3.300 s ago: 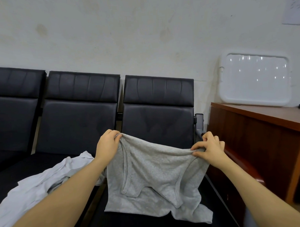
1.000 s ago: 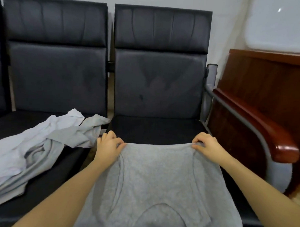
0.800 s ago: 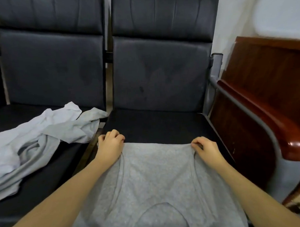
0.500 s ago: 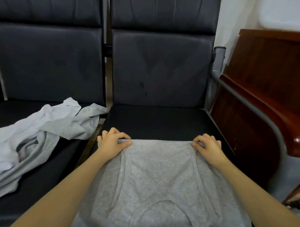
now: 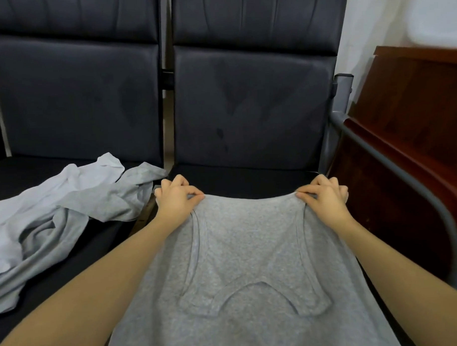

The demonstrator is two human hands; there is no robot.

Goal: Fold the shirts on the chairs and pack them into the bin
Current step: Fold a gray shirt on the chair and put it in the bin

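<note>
Left hand (image 5: 177, 200) and right hand (image 5: 324, 198) pinching far edge of grey shirt (image 5: 251, 270) (flat on right chair (image 5: 248, 180)); crumpled shirts (image 5: 55, 220) left of it.

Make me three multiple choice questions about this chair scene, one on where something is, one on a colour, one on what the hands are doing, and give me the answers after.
1. Where does the crumpled shirt pile lie?
A. on the chair left of the spread shirt
B. on the wooden cabinet
C. over a backrest

2. What colour is the spread shirt?
A. navy
B. grey
C. red

3. What are the hands doing?
A. hanging idle
B. both pressing flat on a backrest
C. each pinching the shirt's far edge

Answers:
1. A: the pile rests on the left chair seat.
2. B: its fabric is heathered grey.
3. C: left hand and right hand have fingers curled on the edge.
</note>
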